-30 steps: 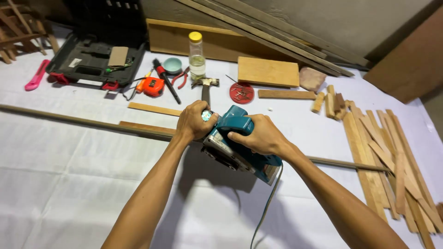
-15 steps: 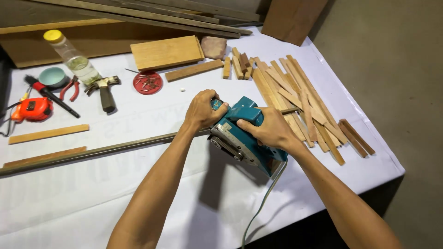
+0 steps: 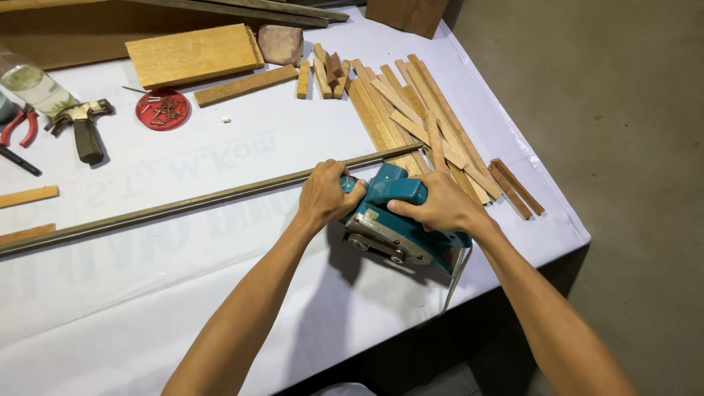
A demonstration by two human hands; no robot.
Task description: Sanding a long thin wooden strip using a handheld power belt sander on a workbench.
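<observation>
Both hands gripping teal planer (image 3: 400,220): L hand (image 3: 326,194) fingers clenched on front knob (prob.), R hand (image 3: 433,207) on handle.

Just one view here — head cam, looking steeply down and forward at the white-covered table (image 3: 220,308), close over the forearms, floor showing off the right edge.

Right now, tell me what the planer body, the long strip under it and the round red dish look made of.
Planer: teal moulded plastic, bare metal side.
Long strip: probably wood, dull grey-brown.
Red dish: looks like plastic, glossy; could be a lid.
</observation>
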